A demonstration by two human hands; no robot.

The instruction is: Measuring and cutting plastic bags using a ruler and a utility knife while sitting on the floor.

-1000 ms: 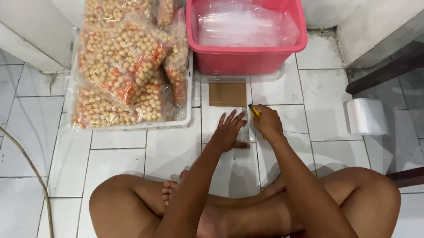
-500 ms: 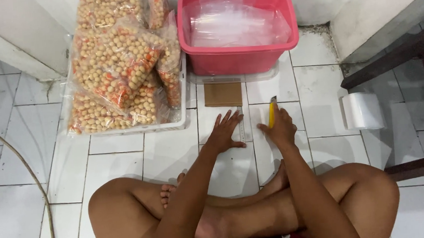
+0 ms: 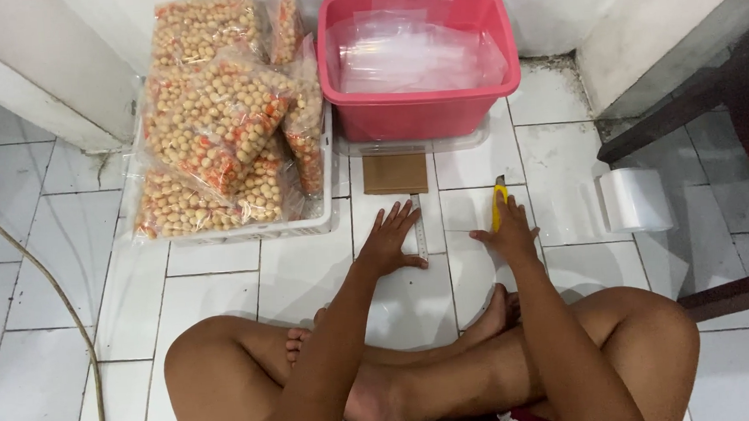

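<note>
I sit cross-legged on the white tiled floor point(image 3: 223, 289), both hands working just ahead of my feet.

Left hand point(image 3: 387, 246): open, fingers spread, palm pressed flat on a clear plastic sheet point(image 3: 482, 269) lying on the tiles. The fingertips rest beside a metal ruler point(image 3: 419, 227), which lies lengthwise pointing away from me.

Right hand point(image 3: 510, 232): closed around a yellow utility knife point(image 3: 497, 205). The blade end points away from me and sits over the sheet, a little to the right of the ruler. Whether the blade touches the plastic, I cannot tell.

Just beyond the ruler lies a brown cardboard piece point(image 3: 395, 174), flat on the floor. Behind it stands a pink plastic tub point(image 3: 420, 112) holding stacked clear plastic bags point(image 3: 413, 56). To the left of the tub, a white tray point(image 3: 246, 233) carries piled bags of round tan snacks point(image 3: 213, 125). A roll of clear plastic point(image 3: 635, 200) rests on the floor to my right, well apart from the knife.
</note>
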